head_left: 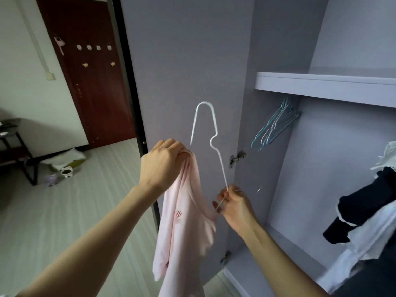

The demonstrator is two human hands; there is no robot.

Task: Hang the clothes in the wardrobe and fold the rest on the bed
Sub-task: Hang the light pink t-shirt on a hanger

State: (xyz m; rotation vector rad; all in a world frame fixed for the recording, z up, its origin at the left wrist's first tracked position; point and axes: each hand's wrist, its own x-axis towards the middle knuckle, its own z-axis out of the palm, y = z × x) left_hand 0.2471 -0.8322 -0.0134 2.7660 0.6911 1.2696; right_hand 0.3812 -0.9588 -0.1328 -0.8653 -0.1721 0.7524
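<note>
A pale pink garment (184, 224) with a small striped logo hangs from my left hand (159, 166), which grips a bunched part of it near the top. My right hand (233, 205) pinches one arm of a white wire hanger (214, 133); its hook points up in front of the open wardrobe door (186, 61). The pink fabric reaches across to my right hand. Inside the wardrobe, a bunch of empty teal and white hangers (276, 123) hangs below the shelf (321, 86).
Dark and white clothes (368, 219) hang at the wardrobe's right side. Door hinges (236, 158) sit on the wardrobe's edge. A dark red room door (90, 71) stands behind. At the left are a black table (15, 146), small pots (67, 171) and a green tray on the floor.
</note>
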